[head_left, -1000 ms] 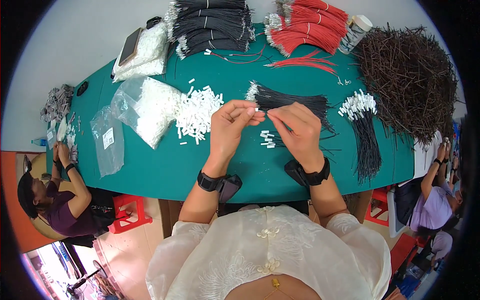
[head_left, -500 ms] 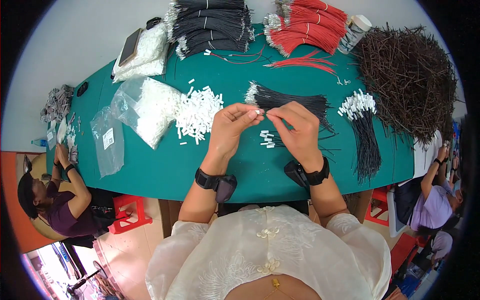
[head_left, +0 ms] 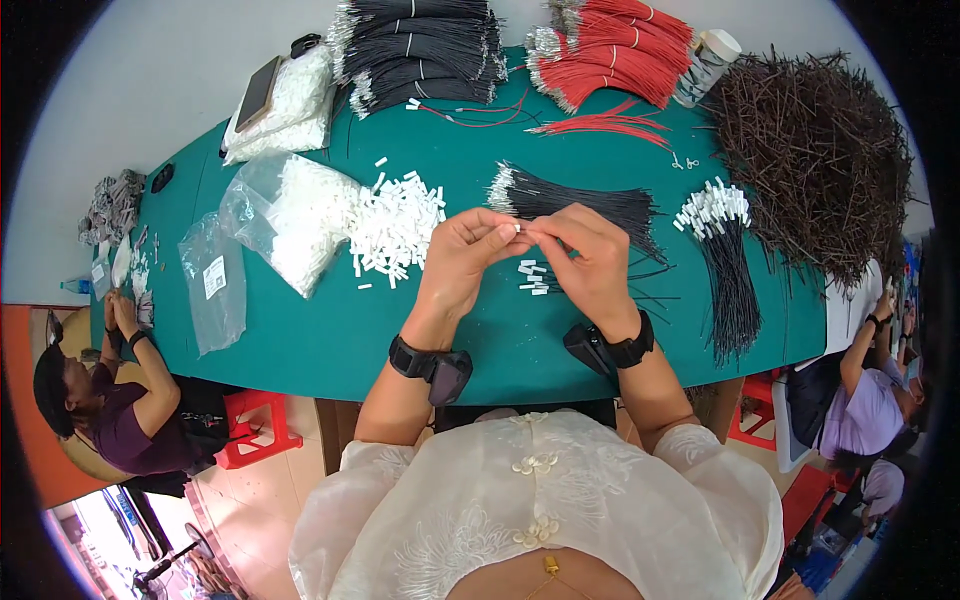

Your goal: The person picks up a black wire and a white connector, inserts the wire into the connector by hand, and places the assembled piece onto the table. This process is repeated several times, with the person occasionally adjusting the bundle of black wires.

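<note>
My left hand (head_left: 462, 262) and my right hand (head_left: 590, 258) meet fingertip to fingertip above the green table (head_left: 330, 340). Between the fingertips is a small white connector (head_left: 517, 229), pinched by my left hand, while my right hand holds a thin black wire (head_left: 655, 272) that trails away to the right. A bundle of black wires (head_left: 580, 203) lies just behind my hands. A few white connectors (head_left: 533, 277) lie on the table under them. To the left is a heap of loose white connectors (head_left: 395, 222).
A clear bag of white connectors (head_left: 290, 225) and an empty bag (head_left: 212, 285) lie left. Black wire bundles (head_left: 420, 45), red wires (head_left: 600, 55) and a brown wire pile (head_left: 820, 150) fill the back. Finished wires with white ends (head_left: 722, 250) lie right. Other people sit at both table ends.
My hands have stayed in the same spot, with the fingertips working together on the connector and wire. Nothing else on the table has moved.
</note>
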### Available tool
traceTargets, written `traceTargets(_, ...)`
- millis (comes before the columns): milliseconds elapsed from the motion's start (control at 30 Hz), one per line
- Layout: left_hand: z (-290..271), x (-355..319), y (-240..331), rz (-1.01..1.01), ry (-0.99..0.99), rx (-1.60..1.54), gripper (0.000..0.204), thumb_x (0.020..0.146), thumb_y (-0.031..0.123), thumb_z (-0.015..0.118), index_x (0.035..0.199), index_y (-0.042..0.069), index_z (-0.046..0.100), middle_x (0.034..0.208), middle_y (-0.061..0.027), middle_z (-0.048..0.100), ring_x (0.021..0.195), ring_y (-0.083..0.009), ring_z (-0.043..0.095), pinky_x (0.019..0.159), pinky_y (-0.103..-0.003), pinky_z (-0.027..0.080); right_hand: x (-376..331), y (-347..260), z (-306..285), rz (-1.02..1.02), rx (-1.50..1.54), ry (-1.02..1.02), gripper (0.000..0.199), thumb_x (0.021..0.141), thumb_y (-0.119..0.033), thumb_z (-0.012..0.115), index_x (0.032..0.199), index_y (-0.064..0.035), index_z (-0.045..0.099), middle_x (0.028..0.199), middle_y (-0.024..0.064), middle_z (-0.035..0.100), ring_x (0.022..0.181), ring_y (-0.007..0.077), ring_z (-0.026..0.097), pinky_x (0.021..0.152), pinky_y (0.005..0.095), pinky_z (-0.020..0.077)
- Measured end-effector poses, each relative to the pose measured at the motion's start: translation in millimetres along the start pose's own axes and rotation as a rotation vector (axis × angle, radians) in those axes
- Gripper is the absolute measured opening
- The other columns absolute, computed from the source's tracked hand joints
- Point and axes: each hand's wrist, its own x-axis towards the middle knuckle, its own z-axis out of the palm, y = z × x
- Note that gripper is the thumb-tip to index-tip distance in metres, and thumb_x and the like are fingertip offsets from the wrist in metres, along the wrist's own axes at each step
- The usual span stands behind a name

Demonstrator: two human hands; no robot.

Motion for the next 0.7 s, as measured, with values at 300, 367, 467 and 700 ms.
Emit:
traceTargets(300, 0, 3, -4, 0.033, 0.046, 0.139, 0.015, 0.093, 0.010, 0.069, 0.100, -0.003, 0.067, 0.100, -0.0161, 0.072, 0.089, -0.0233, 0.072, 0.080, -0.032, 0.059, 2, 3, -11, 0.051, -0.119, -0.136, 0.013, 0.077, 0.002, 0.075, 0.089, -0.0002, 0.073, 0.080, 0.0116, 0.069, 0.068, 0.0243, 0.065, 0.057, 0.0318, 0.0497)
traceTargets(367, 4, 2, 1, 0.117, 0.055, 0.621, 0.014, 0.089, 0.011, 0.073, 0.097, 0.000, 0.069, 0.098, -0.0155, 0.072, 0.090, -0.0259, 0.070, 0.079, -0.036, 0.056, 1, 6, -23, 0.173, -0.240, -0.324, 0.013, 0.076, 0.000, 0.076, 0.088, -0.0005, 0.072, 0.080, 0.0120, 0.068, 0.069, 0.0267, 0.065, 0.060, 0.0342, 0.0512)
traceTargets(467, -10, 5, 8, 0.304, 0.137, 1.045, 0.015, 0.084, 0.011, 0.076, 0.095, 0.002, 0.071, 0.098, -0.0145, 0.071, 0.092, -0.0287, 0.067, 0.080, -0.039, 0.053, -2, 13, -30, 0.164, -0.318, -0.405, 0.014, 0.075, -0.002, 0.077, 0.089, -0.0010, 0.072, 0.082, 0.0119, 0.068, 0.074, 0.0286, 0.065, 0.065, 0.0372, 0.0518)
traceTargets(700, -52, 37, 30, 0.476, 0.409, 1.714, 0.020, 0.076, 0.014, 0.079, 0.092, 0.005, 0.072, 0.097, -0.0129, 0.066, 0.096, -0.0361, 0.057, 0.084, -0.044, 0.048, 0, 42, -12, 0.166, -0.390, -0.219, 0.016, 0.074, -0.004, 0.077, 0.089, -0.0021, 0.071, 0.085, 0.0096, 0.065, 0.086, 0.0297, 0.062, 0.075, 0.0407, 0.0509)
